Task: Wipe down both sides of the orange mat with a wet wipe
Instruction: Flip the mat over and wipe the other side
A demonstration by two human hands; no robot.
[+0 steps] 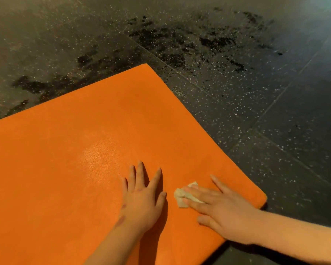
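Mat [65,169] under my hands: left hand [141,197] lies flat, fingers spread; right hand [224,213] presses wipe [180,197] down with straight fingers.

The mat [80,153] lies flat on the floor [266,115], filling the view from 5 to 9 o'clock, with one corner toward 12 o'clock and another toward 4 o'clock. Both hands rest on the mat: the left hand [141,197] at 6 o'clock, the right hand [227,213] just beside it at 4 o'clock. The wipe [179,197] lies on the mat between them, partly under the right fingers [203,191]. Behind the mat, patches [208,41] spread over the floor from 10 to 1 o'clock.
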